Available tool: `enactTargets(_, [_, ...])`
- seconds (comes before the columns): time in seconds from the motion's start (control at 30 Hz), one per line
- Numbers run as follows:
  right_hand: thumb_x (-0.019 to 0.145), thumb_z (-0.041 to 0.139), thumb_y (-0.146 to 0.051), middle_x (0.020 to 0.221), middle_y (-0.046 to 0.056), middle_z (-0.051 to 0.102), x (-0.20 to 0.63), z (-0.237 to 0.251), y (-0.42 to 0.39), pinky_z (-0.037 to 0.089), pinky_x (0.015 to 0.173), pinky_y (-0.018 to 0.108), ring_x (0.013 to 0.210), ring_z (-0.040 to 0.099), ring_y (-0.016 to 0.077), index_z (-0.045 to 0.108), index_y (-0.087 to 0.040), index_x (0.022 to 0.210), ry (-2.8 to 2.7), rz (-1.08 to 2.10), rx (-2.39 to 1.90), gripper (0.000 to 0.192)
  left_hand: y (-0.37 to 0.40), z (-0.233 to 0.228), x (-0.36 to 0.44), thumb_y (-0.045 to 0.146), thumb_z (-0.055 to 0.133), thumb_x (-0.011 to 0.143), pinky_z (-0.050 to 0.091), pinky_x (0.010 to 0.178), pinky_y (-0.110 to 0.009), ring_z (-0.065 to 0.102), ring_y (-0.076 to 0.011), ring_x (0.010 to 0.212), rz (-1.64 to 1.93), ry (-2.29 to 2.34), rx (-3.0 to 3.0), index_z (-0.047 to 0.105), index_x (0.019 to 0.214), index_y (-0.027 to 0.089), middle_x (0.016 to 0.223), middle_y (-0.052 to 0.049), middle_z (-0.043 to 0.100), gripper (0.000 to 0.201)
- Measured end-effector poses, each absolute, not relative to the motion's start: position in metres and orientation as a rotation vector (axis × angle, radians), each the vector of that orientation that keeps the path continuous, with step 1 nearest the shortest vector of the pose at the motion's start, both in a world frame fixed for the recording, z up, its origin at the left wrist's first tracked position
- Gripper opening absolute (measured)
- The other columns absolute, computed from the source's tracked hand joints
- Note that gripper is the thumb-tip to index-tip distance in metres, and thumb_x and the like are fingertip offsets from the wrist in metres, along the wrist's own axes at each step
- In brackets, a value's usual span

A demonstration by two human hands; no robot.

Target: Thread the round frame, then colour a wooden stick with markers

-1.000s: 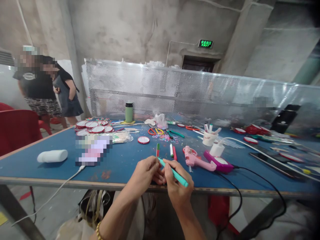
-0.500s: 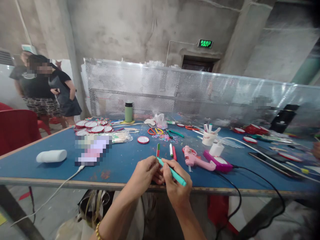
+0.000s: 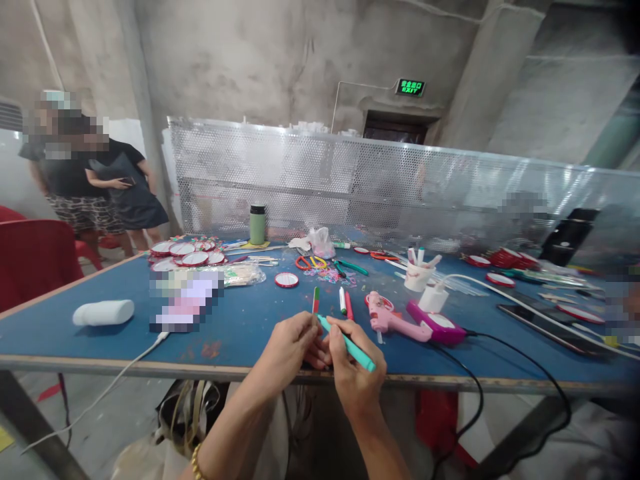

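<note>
My right hand (image 3: 357,360) grips a turquoise marker (image 3: 353,350), its tip directed at the fingers of my left hand (image 3: 295,343). That left hand is closed in a pinch round a flat stick (image 3: 316,300), green at the top with red below; the lower part is hidden by the fingers. Both hands are close together above the table's front edge. Just beyond them lie a white marker with a dark green end (image 3: 343,300) and a red marker (image 3: 349,305).
On the blue table (image 3: 240,340), a pink glue gun (image 3: 400,321) and a cup of pens (image 3: 419,275) stand to the right. Round red-rimmed discs (image 3: 193,259), a phone (image 3: 187,300) and a white bottle (image 3: 103,312) are left. Two people (image 3: 127,180) stand behind.
The turquoise marker and my right hand have shifted very slightly to the right and down. My left hand stays in place. One person in the background has changed posture.
</note>
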State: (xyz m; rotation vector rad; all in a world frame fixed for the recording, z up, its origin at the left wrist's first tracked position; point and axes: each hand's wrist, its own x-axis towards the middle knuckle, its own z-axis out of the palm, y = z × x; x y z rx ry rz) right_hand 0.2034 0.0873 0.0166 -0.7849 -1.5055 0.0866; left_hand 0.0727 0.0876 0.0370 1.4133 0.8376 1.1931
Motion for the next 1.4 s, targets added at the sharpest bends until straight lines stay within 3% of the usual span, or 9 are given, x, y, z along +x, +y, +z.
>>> enactTargets(1.4, [0.093, 0.054, -0.018, 0.074, 0.002, 0.072, 0.2034, 0.0174, 0.0856, 0.054, 0.063, 0.024, 0.063, 0.068, 0.0149, 0.07, -0.017, 0.093, -1.499, 0.036, -0.766, 0.016, 0.0876, 0.0367, 0.0731, 0.049, 0.057, 0.085, 0.057, 0.057, -0.028, 0.065, -0.0145, 0.053, 1.193, 0.856, 1.412, 0.049, 0.075, 0.019, 0.062, 0.001, 0.063, 0.034])
